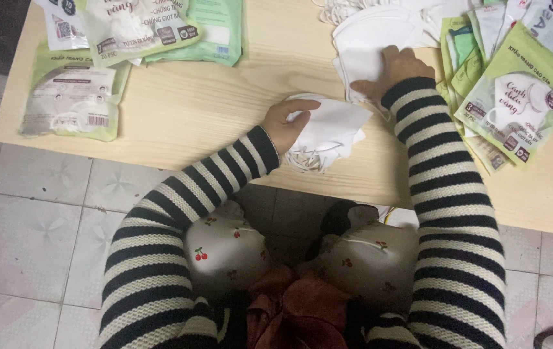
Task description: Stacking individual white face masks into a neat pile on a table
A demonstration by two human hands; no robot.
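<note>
My left hand (287,123) grips a small stack of folded white face masks (328,132) near the front edge of a low wooden table (192,103); their ear loops hang off the edge. My right hand (394,70) rests fingers-down on a larger pile of white masks (370,35) farther back. Both arms wear black-and-white striped sleeves.
Green-and-white mask packets (512,97) lie fanned out at the right of the table. More packets (73,97) sit at the left and back left (160,26). A tiled floor (31,226) lies below, with my knees in cherry-print trousers under the table edge.
</note>
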